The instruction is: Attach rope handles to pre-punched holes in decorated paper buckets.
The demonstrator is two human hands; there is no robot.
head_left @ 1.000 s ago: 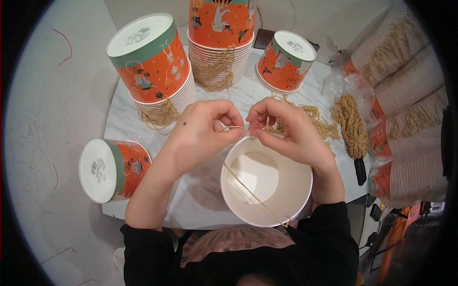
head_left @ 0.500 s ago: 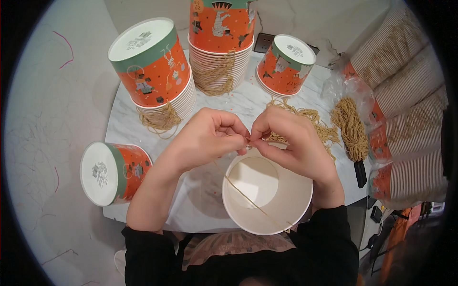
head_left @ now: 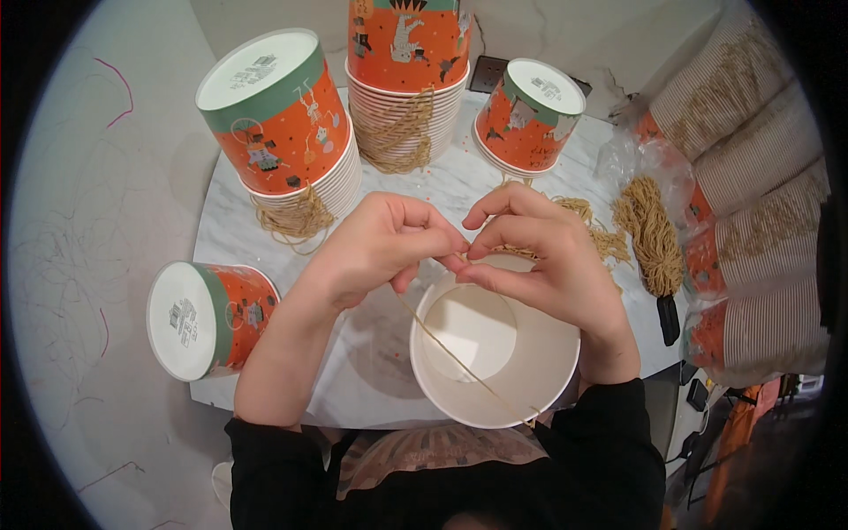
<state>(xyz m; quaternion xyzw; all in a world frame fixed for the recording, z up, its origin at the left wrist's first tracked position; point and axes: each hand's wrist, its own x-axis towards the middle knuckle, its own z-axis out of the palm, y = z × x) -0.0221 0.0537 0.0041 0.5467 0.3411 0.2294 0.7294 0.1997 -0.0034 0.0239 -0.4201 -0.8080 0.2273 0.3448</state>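
Observation:
A white paper bucket [head_left: 495,353] stands open-side up at the near edge of the marble table [head_left: 371,380]. A thin tan string [head_left: 446,352] runs across its mouth, from the near rim up to my fingers. My left hand [head_left: 375,247] and my right hand [head_left: 530,256] meet fingertip to fingertip just above the bucket's far rim, both pinching the string's upper end. The pinch point itself is partly hidden by my fingers.
Stacks of orange-and-green printed buckets stand upside down at the back left [head_left: 278,124], back middle [head_left: 406,62] and back right [head_left: 528,115]. One bucket lies on its side at the left [head_left: 208,314]. A bundle of tan strings [head_left: 652,234] and bagged stacks of buckets [head_left: 760,212] sit on the right.
My hands were slightly apart with the string stretched between them; they have closed together over the bucket's far rim. The bucket has stayed in place.

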